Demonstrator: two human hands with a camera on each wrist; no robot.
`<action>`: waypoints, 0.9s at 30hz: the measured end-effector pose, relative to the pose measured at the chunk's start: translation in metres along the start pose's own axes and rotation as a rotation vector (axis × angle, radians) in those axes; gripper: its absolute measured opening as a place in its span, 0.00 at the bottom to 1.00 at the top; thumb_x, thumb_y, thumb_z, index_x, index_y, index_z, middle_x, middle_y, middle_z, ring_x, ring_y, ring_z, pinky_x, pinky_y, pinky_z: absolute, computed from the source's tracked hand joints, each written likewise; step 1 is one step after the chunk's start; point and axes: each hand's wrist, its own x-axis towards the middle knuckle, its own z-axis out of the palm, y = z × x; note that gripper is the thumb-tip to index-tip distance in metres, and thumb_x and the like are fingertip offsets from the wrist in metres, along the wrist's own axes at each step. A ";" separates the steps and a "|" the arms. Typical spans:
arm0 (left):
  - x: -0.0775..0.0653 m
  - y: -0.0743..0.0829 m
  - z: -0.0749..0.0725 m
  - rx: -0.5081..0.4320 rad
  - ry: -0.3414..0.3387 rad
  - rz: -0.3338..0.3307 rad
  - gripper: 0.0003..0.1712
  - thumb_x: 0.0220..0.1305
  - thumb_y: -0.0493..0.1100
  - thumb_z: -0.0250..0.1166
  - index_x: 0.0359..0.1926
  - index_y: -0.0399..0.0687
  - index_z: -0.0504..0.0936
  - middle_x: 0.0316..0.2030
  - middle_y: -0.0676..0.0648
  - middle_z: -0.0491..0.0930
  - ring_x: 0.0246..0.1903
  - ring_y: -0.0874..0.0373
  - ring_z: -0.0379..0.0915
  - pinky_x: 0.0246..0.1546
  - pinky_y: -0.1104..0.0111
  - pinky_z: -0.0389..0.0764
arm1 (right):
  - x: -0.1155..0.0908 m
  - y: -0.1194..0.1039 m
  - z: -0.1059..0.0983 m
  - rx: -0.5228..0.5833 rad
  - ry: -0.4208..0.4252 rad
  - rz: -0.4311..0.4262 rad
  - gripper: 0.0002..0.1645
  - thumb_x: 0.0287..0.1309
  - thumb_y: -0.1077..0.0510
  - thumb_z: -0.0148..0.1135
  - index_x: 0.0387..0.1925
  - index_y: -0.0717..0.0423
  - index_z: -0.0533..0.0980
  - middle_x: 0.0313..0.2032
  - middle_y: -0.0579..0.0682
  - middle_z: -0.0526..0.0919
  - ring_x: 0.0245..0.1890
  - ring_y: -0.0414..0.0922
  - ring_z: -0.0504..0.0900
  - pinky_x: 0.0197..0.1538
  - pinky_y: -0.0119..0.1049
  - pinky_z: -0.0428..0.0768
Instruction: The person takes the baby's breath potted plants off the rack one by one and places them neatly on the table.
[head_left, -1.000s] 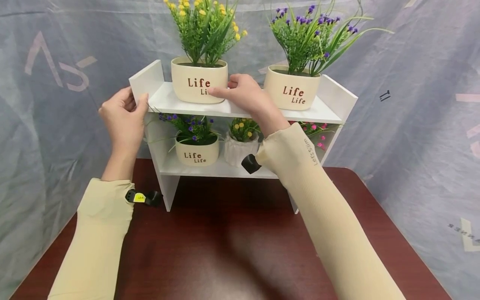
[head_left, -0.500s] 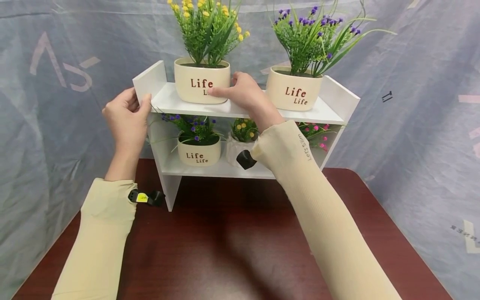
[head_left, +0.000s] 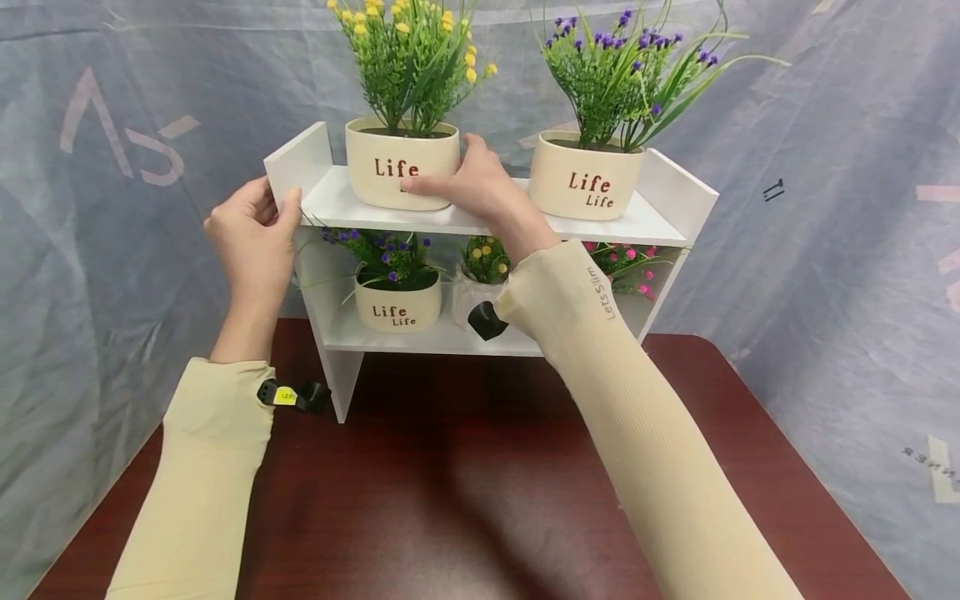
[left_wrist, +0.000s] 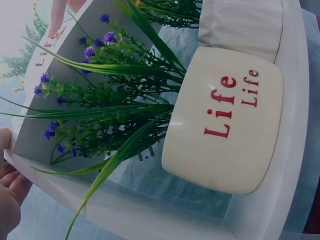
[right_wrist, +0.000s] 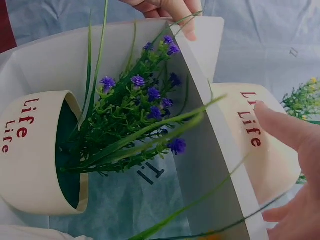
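Observation:
In the head view, my left hand (head_left: 251, 233) grips the left side panel of a white two-tier shelf (head_left: 480, 218), thumb on its front edge and fingers behind. My right hand (head_left: 483, 187) holds the right end of a cream flowerpot (head_left: 397, 171) with yellow flowers on the top tier. Its thumb lies across the pot's front, over part of the lower "Life" lettering; the other fingers reach round the pot's right side, partly hidden. Right of that hand stands a similar cream pot (head_left: 585, 179) with purple flowers, apart from it.
On the lower tier sit a cream pot (head_left: 397, 304) with purple flowers and a white pot (head_left: 467, 302) with yellow flowers. Pink flowers (head_left: 637, 267) show behind my right sleeve. The shelf stands on a dark red table (head_left: 450, 500) before grey cloth (head_left: 825, 167).
The held pot's lettering has shifted slightly left, as if the pot turned a little. My right thumb moved left with it, and the fingers behind spread higher. My left hand stays on the shelf.

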 end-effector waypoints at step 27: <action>-0.001 0.001 0.000 0.008 0.010 0.020 0.14 0.64 0.42 0.64 0.47 0.41 0.86 0.46 0.41 0.85 0.43 0.68 0.83 0.42 0.82 0.80 | -0.002 0.002 0.005 0.091 0.061 -0.051 0.44 0.46 0.42 0.75 0.61 0.48 0.64 0.50 0.45 0.75 0.48 0.39 0.73 0.52 0.28 0.71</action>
